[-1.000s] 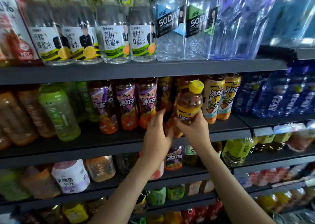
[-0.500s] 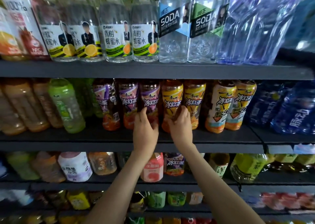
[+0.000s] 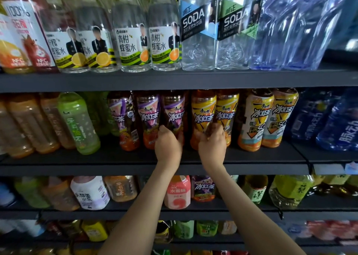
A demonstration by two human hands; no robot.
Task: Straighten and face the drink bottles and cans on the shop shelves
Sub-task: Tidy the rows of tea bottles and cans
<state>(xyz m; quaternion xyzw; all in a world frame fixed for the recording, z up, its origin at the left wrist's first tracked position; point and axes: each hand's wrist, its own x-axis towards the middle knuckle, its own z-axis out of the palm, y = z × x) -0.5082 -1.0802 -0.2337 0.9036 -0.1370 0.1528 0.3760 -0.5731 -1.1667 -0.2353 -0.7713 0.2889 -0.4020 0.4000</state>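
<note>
On the middle shelf (image 3: 135, 168) stands a row of iced tea bottles. My left hand (image 3: 168, 145) wraps the base of a purple-labelled tea bottle (image 3: 173, 113). My right hand (image 3: 212, 144) grips the lower part of a yellow-labelled tea bottle (image 3: 203, 115), fingers curled onto its front. Both bottles stand upright with labels facing out. A second yellow-labelled bottle (image 3: 226, 113) touches it on the right. Two more purple-labelled bottles (image 3: 148, 117) stand to the left.
Two orange-and-yellow tea bottles (image 3: 257, 119) and blue drink bottles (image 3: 341, 126) fill the right of the shelf. Green (image 3: 77, 123) and amber bottles lean at the left. Honey-water and soda bottles (image 3: 197, 31) line the shelf above. Lower shelves hold more drinks, including a pink carton-shaped bottle (image 3: 177, 192).
A second ago my right hand held a yellow-capped bottle out in front of the shelf. That bottle now stands in the row, and both hands rest on bottle bases. The view has moved closer.
</note>
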